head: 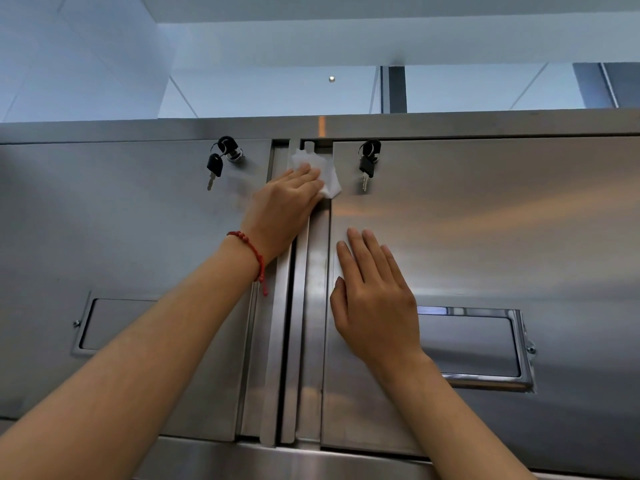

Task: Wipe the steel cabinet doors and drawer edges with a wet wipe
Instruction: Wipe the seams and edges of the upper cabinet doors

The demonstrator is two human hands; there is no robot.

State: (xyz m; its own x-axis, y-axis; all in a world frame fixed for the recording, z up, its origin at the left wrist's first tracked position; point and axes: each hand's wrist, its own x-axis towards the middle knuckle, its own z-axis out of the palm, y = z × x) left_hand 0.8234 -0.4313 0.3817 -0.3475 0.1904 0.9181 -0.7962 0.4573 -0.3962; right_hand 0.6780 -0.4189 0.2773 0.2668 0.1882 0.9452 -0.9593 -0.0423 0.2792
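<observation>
We are pressing the wet wipe (327,174) flat against the steel where the two cabinet doors meet, high up near the top rail, between the two sets of keys. Our left hand (284,209) is lying over it with fingers (304,174) nearly straight, pushing rather than pinching; the wipe is bunching out beyond the fingertips. Our right hand (374,306) is resting open and flat on the right door (502,220), holding nothing, seemingly steadying the panel.

The wipe is looking thin, limp and damp, so we are judging that it will crumple and slide under a palm rather than keep a shape; it wants broad finger pressure on its middle, not a grip at a corner. The steel is smooth and likely slick when wet. The left keys (215,164) and right keys (367,161) are hanging loose just beside the wipe and could snag it.
</observation>
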